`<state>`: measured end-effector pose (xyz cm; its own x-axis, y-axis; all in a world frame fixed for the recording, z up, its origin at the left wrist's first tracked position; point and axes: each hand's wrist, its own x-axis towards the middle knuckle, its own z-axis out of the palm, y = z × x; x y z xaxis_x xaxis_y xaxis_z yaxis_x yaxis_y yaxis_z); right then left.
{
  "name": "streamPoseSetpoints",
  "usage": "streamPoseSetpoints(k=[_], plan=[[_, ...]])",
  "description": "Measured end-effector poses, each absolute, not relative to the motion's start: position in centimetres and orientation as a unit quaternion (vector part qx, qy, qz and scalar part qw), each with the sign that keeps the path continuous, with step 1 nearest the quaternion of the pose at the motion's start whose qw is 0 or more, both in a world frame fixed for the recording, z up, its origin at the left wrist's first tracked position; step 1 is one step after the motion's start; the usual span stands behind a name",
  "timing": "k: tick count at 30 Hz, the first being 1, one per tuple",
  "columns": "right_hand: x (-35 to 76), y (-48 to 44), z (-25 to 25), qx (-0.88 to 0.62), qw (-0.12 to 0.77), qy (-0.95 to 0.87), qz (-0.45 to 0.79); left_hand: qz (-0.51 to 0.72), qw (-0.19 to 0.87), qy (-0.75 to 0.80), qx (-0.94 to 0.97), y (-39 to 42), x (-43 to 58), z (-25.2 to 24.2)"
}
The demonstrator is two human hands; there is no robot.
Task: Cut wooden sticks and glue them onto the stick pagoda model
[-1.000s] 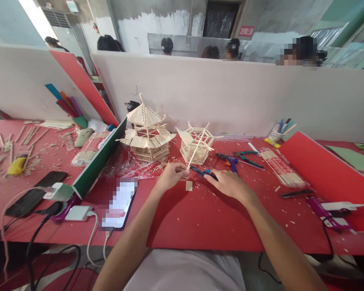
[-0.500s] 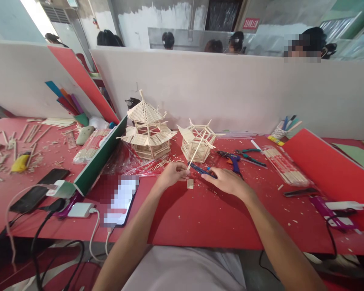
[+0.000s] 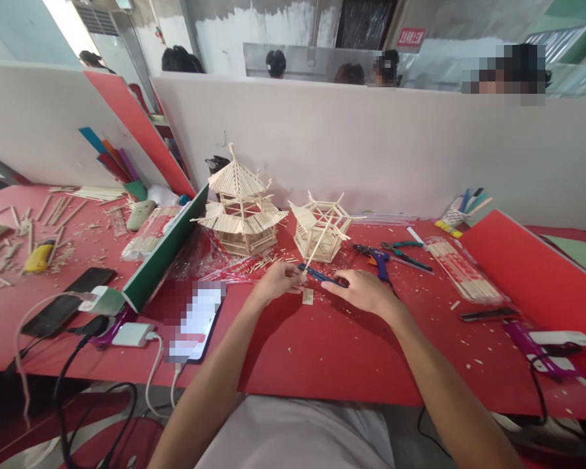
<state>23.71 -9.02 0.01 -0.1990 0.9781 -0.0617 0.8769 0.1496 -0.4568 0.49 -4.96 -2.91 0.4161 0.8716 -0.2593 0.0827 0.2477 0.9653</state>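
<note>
My left hand (image 3: 279,283) pinches the lower end of a thin wooden stick (image 3: 318,244), which slants up to the right. Closed round a dark blue cutting tool (image 3: 322,276) is my right hand (image 3: 364,290); the tool's tip meets the stick near my left fingers. A small piece of joined sticks (image 3: 308,297) lies on the red table just below. Behind my hands stands a smaller six-sided stick model (image 3: 317,228), open on top with one roof panel at its left. To its left is a taller two-roofed stick pagoda (image 3: 244,221).
A glue gun (image 3: 378,259) and green-handled pliers (image 3: 405,246) lie right of the models, near bagged sticks (image 3: 463,270). A phone (image 3: 198,322) with a charging cable is at the left. Green (image 3: 166,251) and red (image 3: 537,280) dividers flank the area. People's heads show beyond the partition.
The view has shifted slightly, moving the scene a little to the right. Both hands keep their grips, and the cutting tool's tip has shifted slightly at the stick.
</note>
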Motion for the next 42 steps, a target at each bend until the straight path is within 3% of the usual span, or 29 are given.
streamPoseSetpoints(k=[42], plan=[[22.8, -9.5, -0.4, -0.604, 0.116, -0.778, 0.132, 0.265, 0.607, 0.469, 0.584, -5.5, 0.0, -1.4]])
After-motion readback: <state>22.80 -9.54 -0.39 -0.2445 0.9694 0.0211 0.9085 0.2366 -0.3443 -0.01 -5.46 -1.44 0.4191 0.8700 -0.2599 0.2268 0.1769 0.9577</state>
